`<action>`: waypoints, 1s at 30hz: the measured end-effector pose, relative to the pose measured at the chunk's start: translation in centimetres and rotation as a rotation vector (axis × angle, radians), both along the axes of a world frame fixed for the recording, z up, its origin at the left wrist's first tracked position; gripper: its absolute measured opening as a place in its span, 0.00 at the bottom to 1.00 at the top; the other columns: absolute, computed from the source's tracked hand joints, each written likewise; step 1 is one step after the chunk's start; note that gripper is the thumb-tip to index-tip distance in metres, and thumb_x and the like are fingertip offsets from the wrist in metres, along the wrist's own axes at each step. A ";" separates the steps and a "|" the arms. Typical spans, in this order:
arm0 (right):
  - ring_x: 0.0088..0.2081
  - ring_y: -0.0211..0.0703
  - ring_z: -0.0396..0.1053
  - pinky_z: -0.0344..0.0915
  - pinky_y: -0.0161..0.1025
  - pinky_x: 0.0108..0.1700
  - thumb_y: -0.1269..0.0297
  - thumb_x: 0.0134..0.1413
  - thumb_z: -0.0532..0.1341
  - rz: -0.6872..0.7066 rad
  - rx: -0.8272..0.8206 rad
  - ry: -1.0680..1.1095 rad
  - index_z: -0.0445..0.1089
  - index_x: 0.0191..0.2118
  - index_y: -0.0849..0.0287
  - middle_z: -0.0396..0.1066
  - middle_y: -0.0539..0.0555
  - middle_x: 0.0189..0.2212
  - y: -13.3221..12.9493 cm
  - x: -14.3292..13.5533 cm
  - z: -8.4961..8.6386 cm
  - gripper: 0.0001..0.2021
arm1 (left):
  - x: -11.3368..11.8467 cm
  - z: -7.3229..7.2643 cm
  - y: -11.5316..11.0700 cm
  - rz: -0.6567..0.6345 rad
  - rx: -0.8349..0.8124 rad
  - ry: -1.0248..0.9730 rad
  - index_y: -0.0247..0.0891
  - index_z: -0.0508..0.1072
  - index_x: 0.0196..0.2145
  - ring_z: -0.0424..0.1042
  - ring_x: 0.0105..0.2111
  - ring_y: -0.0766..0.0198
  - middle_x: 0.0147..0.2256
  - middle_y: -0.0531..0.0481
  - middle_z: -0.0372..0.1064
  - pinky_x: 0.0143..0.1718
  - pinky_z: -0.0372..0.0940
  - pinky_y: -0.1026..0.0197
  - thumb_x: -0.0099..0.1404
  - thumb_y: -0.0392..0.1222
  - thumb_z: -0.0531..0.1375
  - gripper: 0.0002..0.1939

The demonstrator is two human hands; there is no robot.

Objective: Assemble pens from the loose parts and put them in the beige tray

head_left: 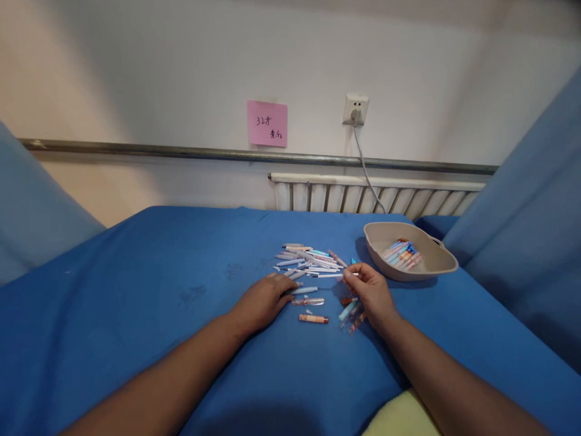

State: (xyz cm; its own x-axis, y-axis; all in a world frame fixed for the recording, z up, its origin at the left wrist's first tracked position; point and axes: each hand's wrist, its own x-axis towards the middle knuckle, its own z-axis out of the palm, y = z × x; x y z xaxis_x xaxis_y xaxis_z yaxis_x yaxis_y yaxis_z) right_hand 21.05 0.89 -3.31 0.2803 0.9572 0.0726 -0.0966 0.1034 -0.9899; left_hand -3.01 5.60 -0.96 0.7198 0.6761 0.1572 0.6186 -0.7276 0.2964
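Observation:
My right hand [368, 292] pinches a thin white pen refill [329, 276] between thumb and fingertips, its dark tip pointing left. My left hand [265, 301] rests on the blue cloth with thumb and forefinger apart, beside the left end of a pale blue pen barrel [305, 290]. Nearer me lie a clear pinkish barrel [309, 301] and an orange-brown barrel [314, 319], with small pale tip pieces beside them. Beyond my hands is a loose pile of pens and white refills [313, 259]. Several coloured barrels [348, 310] lie below my right hand, partly covered and blurred.
A beige basket [436, 263] holding several colourful pens [403, 254] stands at the right. Blue cloth [181, 260] covers the surface. Behind it are a radiator [336, 197], a metal rail [181, 151], and a plugged-in cable [363, 160]. Blue curtains [521, 200] hang at both sides.

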 end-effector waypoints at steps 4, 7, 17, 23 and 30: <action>0.21 0.34 0.58 0.59 0.31 0.20 0.48 0.42 0.65 -0.041 0.005 -0.005 0.69 0.28 0.59 0.64 0.46 0.20 0.2 0.2 0.1 0.18 | 0.2 0.0 -0.1 0.032 0.033 -0.004 0.40 0.72 0.44 0.67 0.41 0.57 0.40 0.45 0.70 0.44 0.61 0.56 0.67 0.39 0.51 0.12; 0.20 0.34 0.57 0.59 0.31 0.22 0.46 0.45 0.62 -0.104 0.035 -0.036 0.68 0.27 0.59 0.64 0.45 0.19 0.4 0.5 0.1 0.18 | 0.2 -0.1 -0.1 0.078 0.016 -0.097 0.41 0.71 0.44 0.66 0.42 0.58 0.40 0.46 0.69 0.45 0.61 0.56 0.68 0.39 0.51 0.11; 0.20 0.34 0.56 0.59 0.32 0.20 0.47 0.46 0.62 -0.111 0.066 -0.063 0.67 0.27 0.59 0.62 0.45 0.19 0.4 0.3 0.2 0.18 | 0.2 -0.3 -0.2 0.056 -0.023 -0.230 0.42 0.71 0.43 0.66 0.43 0.60 0.40 0.49 0.69 0.46 0.61 0.58 0.67 0.38 0.51 0.11; 0.21 0.34 0.57 0.59 0.31 0.23 0.49 0.48 0.61 -0.161 0.097 -0.078 0.68 0.27 0.59 0.63 0.46 0.19 0.3 0.7 0.2 0.16 | 0.2 -0.2 -0.3 0.069 -0.036 -0.234 0.41 0.71 0.43 0.66 0.43 0.60 0.40 0.48 0.69 0.45 0.61 0.57 0.68 0.38 0.50 0.11; 0.21 0.35 0.56 0.61 0.30 0.17 0.46 0.46 0.62 -0.076 0.012 -0.040 0.68 0.29 0.58 0.61 0.47 0.21 -0.1 -0.1 0.5 0.18 | 0.6 0.4 -1.0 0.060 -0.057 -0.270 0.41 0.71 0.42 0.66 0.43 0.60 0.40 0.49 0.69 0.46 0.60 0.58 0.67 0.37 0.51 0.10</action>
